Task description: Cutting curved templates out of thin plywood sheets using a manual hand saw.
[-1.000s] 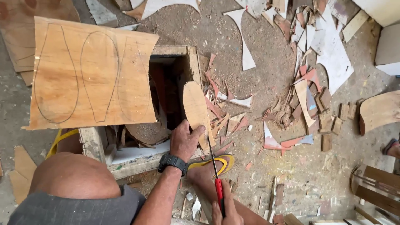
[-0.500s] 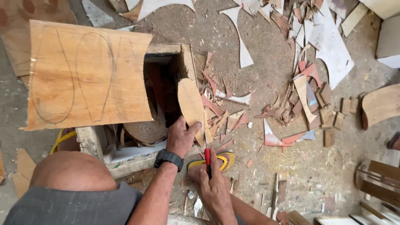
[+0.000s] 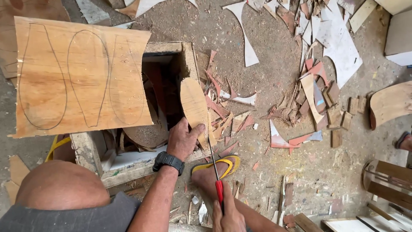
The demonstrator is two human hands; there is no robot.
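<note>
The cut plywood piece (image 3: 194, 107), a narrow, rounded, paddle-like shape, rests tilted on the right-hand rim of the open wooden box (image 3: 180, 51), its lower end pinned there by the left hand (image 3: 183, 139). That hand lies flat on the piece with its fingers (image 3: 180, 129) pressed down together and the thumb spread out to the right across the wood; a black wristwatch (image 3: 168, 161) sits on the wrist just below the box's front rim. The right hand (image 3: 227, 217), below and right of the box at the bottom edge of the view, has its fingers wrapped tight round the red handle of a small saw (image 3: 216, 172), whose thin blade runs up to meet the lower right edge of the plywood piece just beside the left thumb. A bare foot in a yellow sandal (image 3: 221, 165) stands on the floor just right of the box's front corner, under the blade. Over the left half of the box lies a large plywood sheet (image 3: 81, 77) with three long rounded outlines drawn on it. The dusty floor (image 3: 283, 172) right of the box is strewn with wood offcuts (image 3: 317, 94), reddish, pale and white.
</note>
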